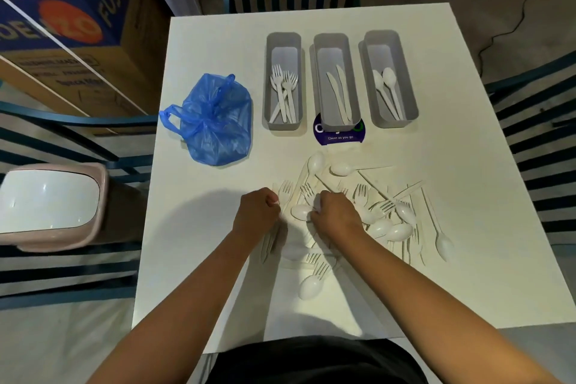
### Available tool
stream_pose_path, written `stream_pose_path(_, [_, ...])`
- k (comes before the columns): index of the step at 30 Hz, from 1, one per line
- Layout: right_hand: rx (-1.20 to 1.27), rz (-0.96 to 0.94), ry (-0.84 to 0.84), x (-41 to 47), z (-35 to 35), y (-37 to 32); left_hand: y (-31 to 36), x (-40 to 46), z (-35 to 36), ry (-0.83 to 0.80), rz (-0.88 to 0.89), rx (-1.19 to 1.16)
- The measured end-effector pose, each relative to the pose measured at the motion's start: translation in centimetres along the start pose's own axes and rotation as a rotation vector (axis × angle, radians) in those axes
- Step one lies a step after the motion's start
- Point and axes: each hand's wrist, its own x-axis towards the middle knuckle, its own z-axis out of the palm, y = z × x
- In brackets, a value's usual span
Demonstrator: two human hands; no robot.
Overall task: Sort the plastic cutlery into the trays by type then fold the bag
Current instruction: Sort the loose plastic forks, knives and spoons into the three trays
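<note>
Both grips' fingertips hidden in cutlery (358, 215)

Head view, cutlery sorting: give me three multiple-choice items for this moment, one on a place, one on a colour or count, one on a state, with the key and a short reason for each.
1. Which tray holds the knives?
A. the left one
B. the middle one
C. the right one

2. What colour is the bag?
A. blue
B. red
C. green

3. What state is the bag in?
A. folded flat
B. crumpled and unfolded on the table
C. held in a hand

Key:
1 B, the knives lie in the middle tray, with the forks in the left tray and the spoons in the right.
2 A, the thin plastic is plainly blue.
3 B, it lies bunched up left of the trays, while the left hand and right hand are both at the loose pile.
</note>
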Motion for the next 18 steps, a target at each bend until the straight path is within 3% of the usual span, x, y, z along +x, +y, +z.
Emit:
stream_pose_path(6, [-0.076,0.049,0.030,-1.2,1.3,0.2,-0.6,-1.9,0.7,-0.036,0.061,0.071])
stream_pose_path(18, [0.019,0.062,0.068,-1.3,1.6,0.1,0.1,-2.9,1.4,0.072,0.108,0.222])
